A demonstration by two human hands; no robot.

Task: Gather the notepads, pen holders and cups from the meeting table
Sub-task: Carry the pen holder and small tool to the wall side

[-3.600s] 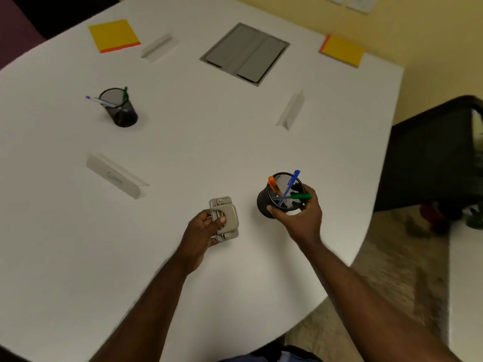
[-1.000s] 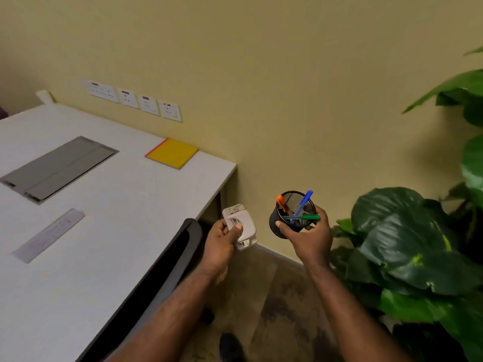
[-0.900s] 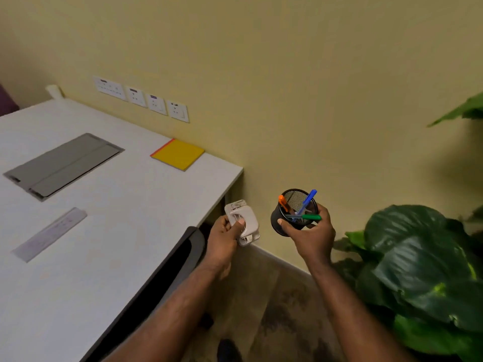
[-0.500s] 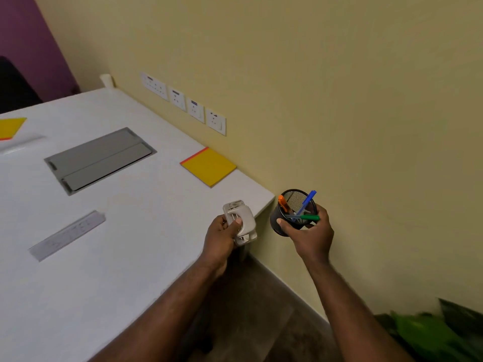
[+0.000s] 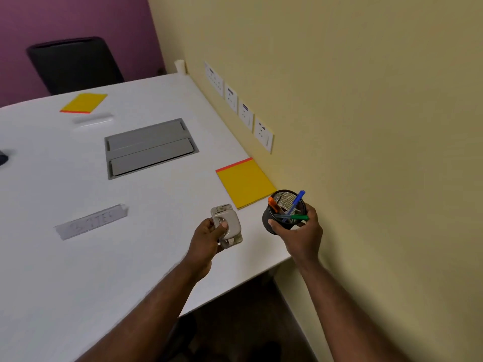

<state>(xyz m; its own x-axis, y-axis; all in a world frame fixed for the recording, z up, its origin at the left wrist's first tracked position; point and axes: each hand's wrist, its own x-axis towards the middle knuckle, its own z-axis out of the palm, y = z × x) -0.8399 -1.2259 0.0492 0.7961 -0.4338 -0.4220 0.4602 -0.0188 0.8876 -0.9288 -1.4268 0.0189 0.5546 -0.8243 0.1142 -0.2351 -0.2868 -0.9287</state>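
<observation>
Gripping the light mesh pen holder (image 5: 285,212) right-handed (image 5: 300,233), hole punch (image 5: 226,226) in your left (image 5: 206,237), pinch the thin, floppy notepad (image 5: 243,182) by its edge.

notepad (image 5: 243,185) on table (image 5: 65,270), beside wall (image 5: 366,126)

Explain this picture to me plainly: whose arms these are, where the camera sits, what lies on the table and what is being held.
No machine here: a person wears a camera on the head, looking down at their own arms. The left hand grips a small grey hole punch. The right hand holds a black mesh pen holder with orange, blue and green pens. On the white table lie a yellow notepad near the wall, another yellow notepad farther off, a grey flap panel set into the top, and two name plates, blurred. A black chair stands behind.
</observation>
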